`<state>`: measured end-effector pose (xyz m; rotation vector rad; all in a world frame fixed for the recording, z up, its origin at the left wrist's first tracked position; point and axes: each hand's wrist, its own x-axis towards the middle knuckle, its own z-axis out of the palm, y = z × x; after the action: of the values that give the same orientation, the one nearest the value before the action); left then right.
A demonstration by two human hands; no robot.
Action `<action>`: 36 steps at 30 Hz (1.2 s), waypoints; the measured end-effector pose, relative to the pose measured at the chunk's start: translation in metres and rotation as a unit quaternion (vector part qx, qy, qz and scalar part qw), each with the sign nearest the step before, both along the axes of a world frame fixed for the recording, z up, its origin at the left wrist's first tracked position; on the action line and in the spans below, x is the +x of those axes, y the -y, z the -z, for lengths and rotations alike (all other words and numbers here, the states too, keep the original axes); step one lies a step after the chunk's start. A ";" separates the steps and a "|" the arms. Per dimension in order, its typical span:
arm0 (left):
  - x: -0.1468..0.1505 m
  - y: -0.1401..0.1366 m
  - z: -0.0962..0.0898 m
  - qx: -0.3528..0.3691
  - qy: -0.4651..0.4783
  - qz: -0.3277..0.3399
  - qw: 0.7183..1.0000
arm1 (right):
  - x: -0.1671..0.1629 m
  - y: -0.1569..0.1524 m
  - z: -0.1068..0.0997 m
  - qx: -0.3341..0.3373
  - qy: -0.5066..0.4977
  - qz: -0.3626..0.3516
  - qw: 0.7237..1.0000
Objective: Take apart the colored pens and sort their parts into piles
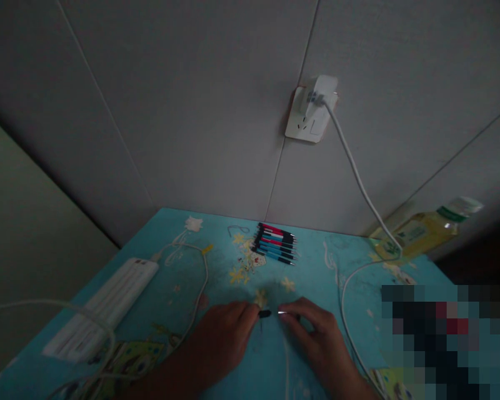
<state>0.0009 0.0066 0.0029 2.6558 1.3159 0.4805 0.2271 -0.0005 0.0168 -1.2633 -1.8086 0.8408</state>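
My left hand [227, 333] is closed over a dark pen piece, and its short black end [265, 314] sticks out past the thumb toward the right. Across a small gap, my right hand [314, 333] pinches a small shiny silver pen tip [282, 312] between thumb and fingers. The two pieces point at each other but do not touch. Farther back on the table lies a row of several click pens [275, 244], with blue, red, white and black barrels, their silver tips pointing right.
A white power strip [104, 305] lies at left with loose white cables. A yellow bottle [425, 233] with a green-and-clear cap stands at the right back. From the wall socket [304, 125], a charger cable [354, 161] runs down onto the blue patterned tablecloth [233, 289]. Pixelation hides the lower right corner.
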 end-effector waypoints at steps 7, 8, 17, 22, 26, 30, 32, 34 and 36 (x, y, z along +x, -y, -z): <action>0.000 -0.001 0.003 0.025 -0.020 -0.020 0.999 | 0.044 -0.025 0.018 0.089 0.194 0.074 0.974; 0.000 -0.001 0.003 0.024 -0.020 -0.018 0.999 | 0.049 -0.028 0.021 0.095 0.211 0.074 0.970; -0.001 -0.001 0.004 0.037 -0.017 -0.012 0.999 | 0.040 -0.040 0.030 0.126 0.330 0.068 0.933; 0.001 -0.001 0.005 0.022 -0.029 -0.010 0.999 | 0.036 -0.036 0.028 0.143 0.336 0.083 0.927; 0.002 -0.003 0.004 0.016 -0.029 -0.020 0.999 | 0.037 -0.035 0.029 0.146 0.327 0.087 0.930; 0.002 -0.004 0.004 0.028 -0.024 -0.015 0.999 | 0.034 -0.037 0.029 0.139 0.308 0.095 0.936; 0.001 -0.003 0.004 0.033 -0.021 -0.008 0.999 | 0.029 -0.038 0.028 0.136 0.297 0.098 0.940; 0.002 -0.002 0.003 0.033 -0.021 -0.003 0.999 | 0.023 -0.039 0.027 0.131 0.287 0.099 0.944; 0.002 -0.002 0.003 0.038 -0.023 -0.003 0.999 | 0.016 -0.040 0.026 0.127 0.280 0.102 0.946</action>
<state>0.0026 0.0089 0.0002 2.7404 1.3437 0.4832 0.2433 0.0396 -0.0090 -1.5853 -2.0831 0.1194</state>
